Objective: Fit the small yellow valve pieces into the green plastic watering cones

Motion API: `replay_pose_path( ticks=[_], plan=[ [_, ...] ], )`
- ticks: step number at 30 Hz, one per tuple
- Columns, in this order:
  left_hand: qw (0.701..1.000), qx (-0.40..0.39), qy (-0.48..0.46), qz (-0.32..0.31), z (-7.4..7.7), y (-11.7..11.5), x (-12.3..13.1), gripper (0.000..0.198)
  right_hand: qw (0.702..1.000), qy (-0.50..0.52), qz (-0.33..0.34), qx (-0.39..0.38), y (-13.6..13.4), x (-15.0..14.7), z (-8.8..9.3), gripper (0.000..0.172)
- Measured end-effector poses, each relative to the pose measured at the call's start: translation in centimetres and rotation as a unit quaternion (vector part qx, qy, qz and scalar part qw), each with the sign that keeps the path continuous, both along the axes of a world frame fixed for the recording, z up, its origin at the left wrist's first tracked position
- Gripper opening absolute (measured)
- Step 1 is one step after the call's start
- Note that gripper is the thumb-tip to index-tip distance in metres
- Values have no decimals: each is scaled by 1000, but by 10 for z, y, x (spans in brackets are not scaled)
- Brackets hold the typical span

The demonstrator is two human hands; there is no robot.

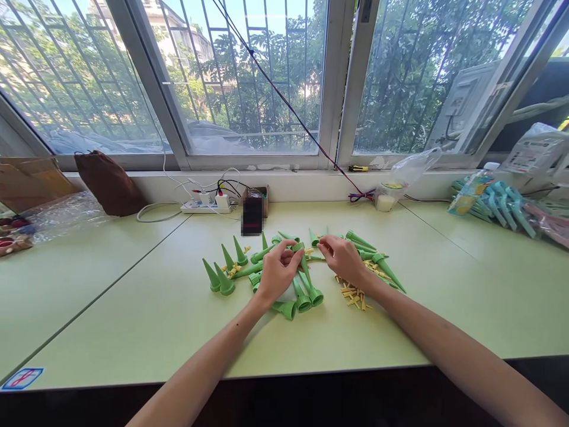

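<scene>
My left hand (278,273) pinches a green plastic cone-shaped spike (304,258) by its wide end, with its narrow end slanting downward. Just to the right, my right hand (344,259) has its thumb and fingers pressed together; whatever they may hold is too small to make out. Beneath the left hand lie several more green spikes (303,301), their open wide ends facing me. By the right wrist is a heap of small yellow plastic pieces (354,296). Other green spikes (393,274) lie behind and beside that wrist. On the left, several green cones (226,281) stand point up near a few yellow bits.
A power strip (207,206) with cables and a small box (262,201) stand by the window wall. Along the back are a brown bag (109,185), a cup (386,198) in a plastic bag, a bottle (473,190) and light-blue plastic parts (509,204). The table's front edge is close to me.
</scene>
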State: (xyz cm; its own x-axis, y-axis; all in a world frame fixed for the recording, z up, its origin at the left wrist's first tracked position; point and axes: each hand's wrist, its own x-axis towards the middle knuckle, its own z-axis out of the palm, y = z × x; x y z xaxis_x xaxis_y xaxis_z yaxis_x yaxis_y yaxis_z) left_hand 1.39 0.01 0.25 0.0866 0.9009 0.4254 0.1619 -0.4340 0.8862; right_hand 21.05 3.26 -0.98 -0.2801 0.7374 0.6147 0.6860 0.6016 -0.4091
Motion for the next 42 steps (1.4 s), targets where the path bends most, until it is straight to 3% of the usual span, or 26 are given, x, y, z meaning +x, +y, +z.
replay_pose_path(
  ticks=[5, 10, 16, 28, 42],
  plan=[
    [999, -19, 43, -26, -4, 0, 1, 31, 999, -31, 25, -27, 2, -2, -3, 15],
    [990, 4, 133, -46, -9, -1, 0, 24, 993, -93, 62, -41, 9, -4, -13, 40],
    [985, 7, 164, -46, -7, -4, 1, 22, 983, -158, 58, -72, 16, -2, -22, 61],
    [985, 2, 161, -55, -6, -5, 2, 22, 981, -156, 81, -81, 11, -5, -18, 62],
    [984, 12, 171, -46, -7, -6, 1, 18, 980, -180, 56, -60, 12, -6, -15, 42]
  ],
)
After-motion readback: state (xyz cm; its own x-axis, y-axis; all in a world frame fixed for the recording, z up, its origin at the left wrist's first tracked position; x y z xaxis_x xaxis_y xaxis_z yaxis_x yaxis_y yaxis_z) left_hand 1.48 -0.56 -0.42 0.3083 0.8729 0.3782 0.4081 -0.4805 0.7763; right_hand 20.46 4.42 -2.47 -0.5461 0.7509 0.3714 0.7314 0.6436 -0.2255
